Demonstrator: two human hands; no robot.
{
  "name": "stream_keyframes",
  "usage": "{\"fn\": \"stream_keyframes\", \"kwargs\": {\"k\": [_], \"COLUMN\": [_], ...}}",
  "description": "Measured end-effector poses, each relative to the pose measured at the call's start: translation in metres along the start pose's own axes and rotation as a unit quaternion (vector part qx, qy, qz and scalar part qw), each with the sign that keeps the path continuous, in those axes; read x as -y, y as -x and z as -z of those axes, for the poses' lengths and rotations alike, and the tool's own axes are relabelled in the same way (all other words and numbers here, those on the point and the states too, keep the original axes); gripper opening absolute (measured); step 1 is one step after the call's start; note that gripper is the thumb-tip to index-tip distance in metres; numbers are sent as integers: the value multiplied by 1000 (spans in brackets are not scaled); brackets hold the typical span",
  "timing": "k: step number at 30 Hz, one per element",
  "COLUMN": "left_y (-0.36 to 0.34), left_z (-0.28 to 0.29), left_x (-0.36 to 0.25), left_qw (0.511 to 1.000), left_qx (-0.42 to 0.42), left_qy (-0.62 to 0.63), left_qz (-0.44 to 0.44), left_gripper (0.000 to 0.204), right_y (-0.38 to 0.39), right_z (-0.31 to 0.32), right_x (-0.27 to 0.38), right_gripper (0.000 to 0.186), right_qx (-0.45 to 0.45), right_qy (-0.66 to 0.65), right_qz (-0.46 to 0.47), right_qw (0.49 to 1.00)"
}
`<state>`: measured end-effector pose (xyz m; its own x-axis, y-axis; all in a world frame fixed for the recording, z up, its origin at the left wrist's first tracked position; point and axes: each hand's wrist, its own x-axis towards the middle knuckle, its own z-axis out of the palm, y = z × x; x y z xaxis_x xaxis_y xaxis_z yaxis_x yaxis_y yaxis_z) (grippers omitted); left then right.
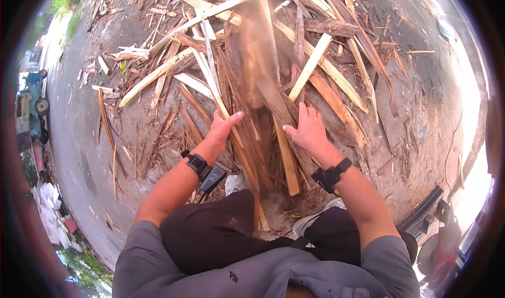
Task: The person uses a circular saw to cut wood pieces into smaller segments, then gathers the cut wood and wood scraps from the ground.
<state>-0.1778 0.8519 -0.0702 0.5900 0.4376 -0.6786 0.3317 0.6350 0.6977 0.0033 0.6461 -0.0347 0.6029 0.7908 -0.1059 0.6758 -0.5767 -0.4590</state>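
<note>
A long reddish-brown plank (259,66) blurs through the middle of the view, above a heap of split wood scraps (294,72) on the dirt ground. My left hand (223,129) hovers to the plank's left with fingers spread, holding nothing. My right hand (307,129) is to its right, also spread and empty. Both wrists carry black bands. Pale slats (310,66) and dark bark strips lie crossed in the heap. My knees and white shoes (310,221) are just below the hands.
A circular saw blade (428,253) and dark machine parts sit at the lower right. Bare dirt (436,103) lies right of the heap. A paved strip (79,140) runs along the left, with a blue vehicle (31,106) at the far left edge.
</note>
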Motion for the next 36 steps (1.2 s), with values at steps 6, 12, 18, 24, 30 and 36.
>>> {"fn": "stream_keyframes", "kwargs": {"k": [6,12,18,24,30,36], "left_y": [6,5,9,8,2,5], "left_z": [-8,1,-5,8,0,6], "left_x": [-4,0,-2,4,2,5], "left_qw": [999,998,999,999,999,999], "left_qx": [-28,0,29,15,38,30], "left_qy": [-11,61,34,15,23,34], "left_qz": [-21,13,-27,-30,-25,-20], "left_gripper": [74,77,86,86,88,92], "right_y": [10,-1,-15,-62,-87,-69], "right_z": [12,30,36,42,27,46], "right_x": [43,84,71,-15,-137,-44], "right_gripper": [81,68,67,49,47,66], "right_qx": [138,198,300,-21,-75,188], "right_qy": [-294,-283,-136,-103,43,-259], "right_qz": [-68,-137,-54,42,-108,-167], "right_qw": [943,929,943,994,990,933]}}
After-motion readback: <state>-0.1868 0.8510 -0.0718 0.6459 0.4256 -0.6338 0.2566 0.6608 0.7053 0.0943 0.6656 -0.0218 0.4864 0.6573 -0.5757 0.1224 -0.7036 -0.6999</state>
